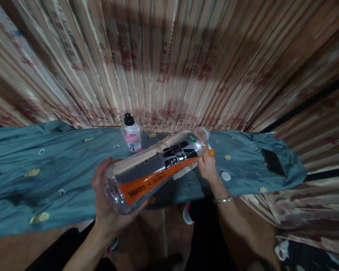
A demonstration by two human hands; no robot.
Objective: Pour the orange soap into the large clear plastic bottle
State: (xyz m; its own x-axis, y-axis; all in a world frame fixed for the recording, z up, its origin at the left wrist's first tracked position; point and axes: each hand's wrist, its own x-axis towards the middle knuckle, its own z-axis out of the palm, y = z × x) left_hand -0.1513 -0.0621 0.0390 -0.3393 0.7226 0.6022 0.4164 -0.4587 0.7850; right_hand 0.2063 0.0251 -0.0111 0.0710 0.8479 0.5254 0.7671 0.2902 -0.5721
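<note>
A large clear plastic bottle (pixel 152 169) with a silver, black and orange label lies tilted across my view, its uncapped neck up to the right. My left hand (pixel 106 203) is wrapped round its base. Near the neck, my right hand (pixel 207 167) is closed against the bottle, its fingers partly hidden. An orange piece (pixel 211 152) shows by those fingers, and a white piece (pixel 185 172) sticks out under the bottle; I cannot make out what they are. On the cloth right of my right hand lies a round white cap (pixel 225 176).
A small bottle with a black top (pixel 132 135) and pink label stands at the back of the narrow table, which is covered by a teal cloth (pixel 64 165). A dark phone (pixel 273 162) lies at the right end. Behind hangs a patterned curtain (pixel 164 67).
</note>
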